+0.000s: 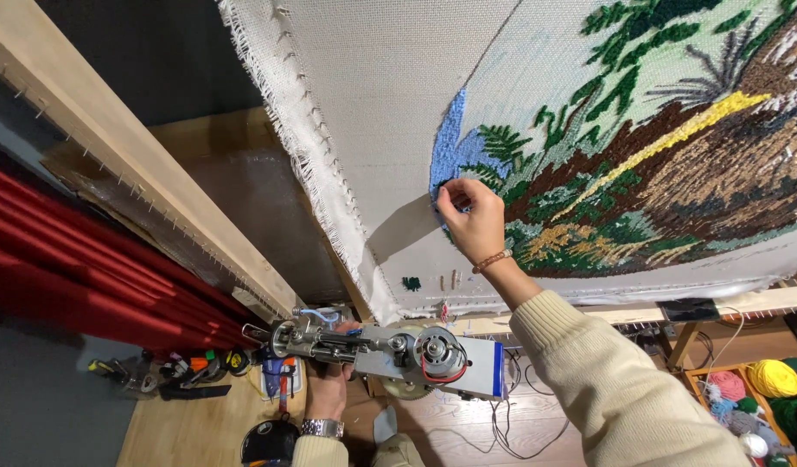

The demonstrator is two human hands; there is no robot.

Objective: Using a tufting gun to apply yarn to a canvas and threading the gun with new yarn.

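The right hand (pixel 473 218) pinches blue yarn tufts (pixel 450 143) on the stretched tufting cloth (pixel 390 104), fingertips (pixel 442 201) at the patch's lower edge. Below, the left hand (pixel 328 389) grips a tufting gun (pixel 398 353), fingers wrapped underneath.

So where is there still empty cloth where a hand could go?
The plain cloth between the frayed left edge and the blue tufted patch is bare. The right hand pinches at the blue's lower edge. To its right the picture is packed with yarn. Below, the left hand holds the tufting gun.
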